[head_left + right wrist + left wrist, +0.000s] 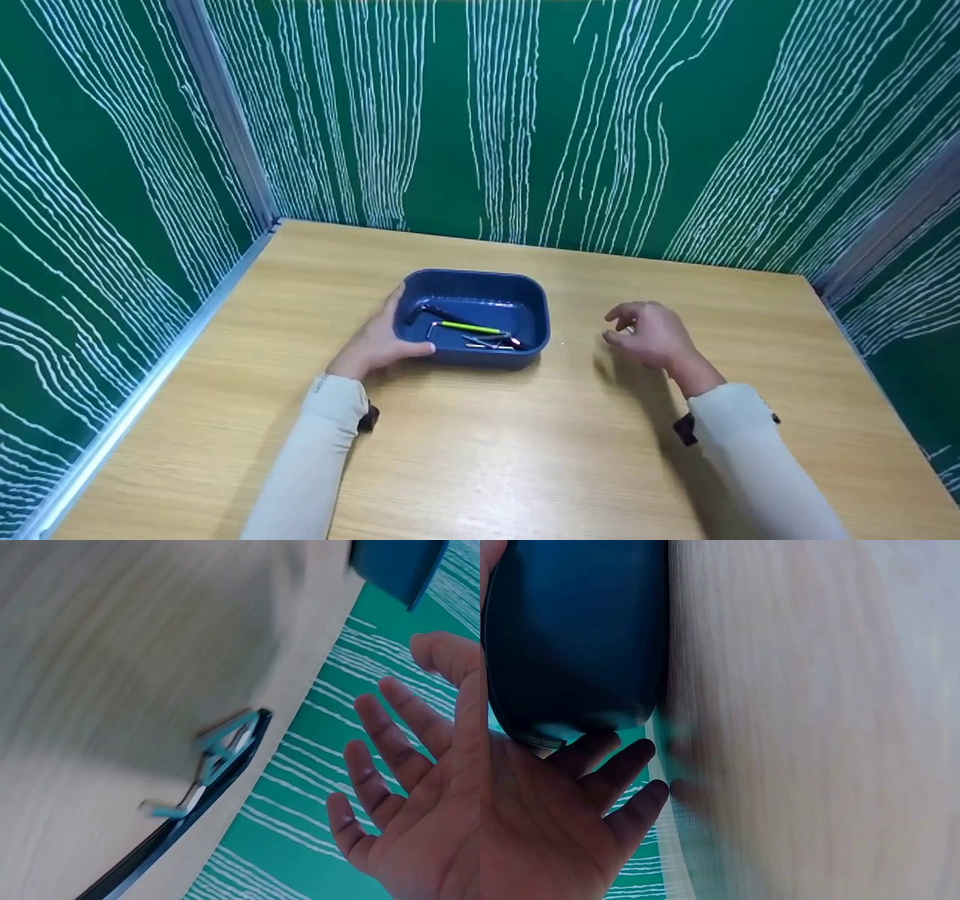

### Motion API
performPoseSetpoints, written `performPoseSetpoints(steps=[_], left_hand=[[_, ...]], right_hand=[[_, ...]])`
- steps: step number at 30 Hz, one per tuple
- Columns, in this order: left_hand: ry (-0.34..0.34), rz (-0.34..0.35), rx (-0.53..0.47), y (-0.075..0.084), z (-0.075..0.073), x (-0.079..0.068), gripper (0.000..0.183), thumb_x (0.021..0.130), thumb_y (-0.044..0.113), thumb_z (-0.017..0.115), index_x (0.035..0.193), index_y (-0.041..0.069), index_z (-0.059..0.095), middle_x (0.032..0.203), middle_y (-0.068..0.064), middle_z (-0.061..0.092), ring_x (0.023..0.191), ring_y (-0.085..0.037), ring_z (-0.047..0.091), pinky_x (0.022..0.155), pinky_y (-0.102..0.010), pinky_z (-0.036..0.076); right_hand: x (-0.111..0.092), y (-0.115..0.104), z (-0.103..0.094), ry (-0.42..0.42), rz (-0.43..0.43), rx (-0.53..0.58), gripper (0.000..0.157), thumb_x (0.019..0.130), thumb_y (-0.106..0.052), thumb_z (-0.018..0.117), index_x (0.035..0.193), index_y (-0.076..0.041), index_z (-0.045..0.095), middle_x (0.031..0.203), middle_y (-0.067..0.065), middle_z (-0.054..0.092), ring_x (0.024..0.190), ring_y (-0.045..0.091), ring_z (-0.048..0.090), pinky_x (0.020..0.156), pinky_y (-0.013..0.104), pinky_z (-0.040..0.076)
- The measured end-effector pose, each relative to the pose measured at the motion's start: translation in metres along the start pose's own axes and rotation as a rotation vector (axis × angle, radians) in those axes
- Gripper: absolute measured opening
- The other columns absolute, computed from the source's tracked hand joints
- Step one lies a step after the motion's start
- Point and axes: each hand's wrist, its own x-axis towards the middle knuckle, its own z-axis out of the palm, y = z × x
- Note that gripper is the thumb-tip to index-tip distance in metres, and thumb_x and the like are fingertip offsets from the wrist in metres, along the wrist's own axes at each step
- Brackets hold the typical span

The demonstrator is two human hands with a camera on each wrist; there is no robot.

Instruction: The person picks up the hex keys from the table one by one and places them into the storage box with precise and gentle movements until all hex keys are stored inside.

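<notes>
A dark blue plastic bin (470, 358) stands on the wooden table. My left hand (375, 341) grips its left end, the thumb along the near side and a finger at the far left corner. In the left wrist view, the other fingers (630, 765) stretch beside the bin's end (577, 637). Inside lie a hex key with a yellow-green sleeve (470, 327), a black hex key (442, 312) and several small metal pieces (491, 342). My right hand (651, 335) hovers right of the bin, fingers loosely bent. Nothing is seen in its palm (427, 840).
The wooden table (450, 457) runs back to green walls (442, 112) with white wavy lines. Grey posts (225, 112) stand at the corners. In the right wrist view, a blurred black strip with teal bent pieces (217, 765) crosses the picture; what it is, I cannot tell.
</notes>
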Motion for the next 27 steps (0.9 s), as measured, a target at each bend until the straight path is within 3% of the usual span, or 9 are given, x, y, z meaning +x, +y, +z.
performPoseSetpoints(steps=[5,10,13,18,27], left_hand=[[0.0,0.007,-0.007,-0.001,0.0,0.0,0.113,0.052,0.057,0.075,0.137,0.043,0.0,0.144,0.007,0.02,0.126,-0.02,0.028,0.103,-0.049,0.025],[-0.004,0.0,-0.016,0.0,0.0,0.0,0.114,0.051,0.056,0.075,0.137,0.043,0.001,0.144,0.007,0.02,0.126,-0.021,0.028,0.102,-0.05,0.026],[-0.006,0.015,-0.029,0.001,0.0,0.0,0.114,0.052,0.053,0.076,0.138,0.04,0.002,0.143,0.005,0.021,0.125,-0.02,0.029,0.103,-0.048,0.025],[-0.01,0.023,-0.027,0.002,-0.001,-0.001,0.113,0.054,0.052,0.076,0.139,0.038,0.003,0.144,0.004,0.021,0.126,-0.02,0.028,0.104,-0.047,0.024],[-0.015,-0.008,-0.031,0.002,0.0,-0.001,0.115,0.051,0.056,0.075,0.137,0.041,0.002,0.144,0.006,0.02,0.126,-0.021,0.028,0.103,-0.049,0.024]], right_hand=[[-0.004,0.013,-0.001,-0.021,0.0,-0.034,0.037,0.075,-0.046,0.061,0.099,-0.018,0.064,0.092,0.002,0.061,0.085,0.021,0.05,0.073,0.037,0.044],[-0.007,0.024,0.0,-0.064,0.061,-0.038,0.032,0.077,-0.044,0.06,0.101,-0.022,0.063,0.09,0.001,0.06,0.07,0.02,0.052,0.051,0.029,0.045],[-0.007,0.03,0.002,-0.048,0.076,-0.062,0.025,0.077,-0.041,0.06,0.095,-0.024,0.064,0.083,0.001,0.06,0.061,0.018,0.051,0.045,0.028,0.041],[-0.006,0.036,0.005,-0.036,0.077,-0.104,0.022,0.075,-0.041,0.06,0.085,-0.022,0.065,0.076,0.0,0.06,0.057,0.016,0.05,0.046,0.027,0.038],[-0.005,0.043,0.011,-0.103,0.112,-0.088,0.026,0.075,-0.037,0.063,0.092,-0.018,0.066,0.085,0.003,0.063,0.065,0.018,0.052,0.048,0.027,0.04]])
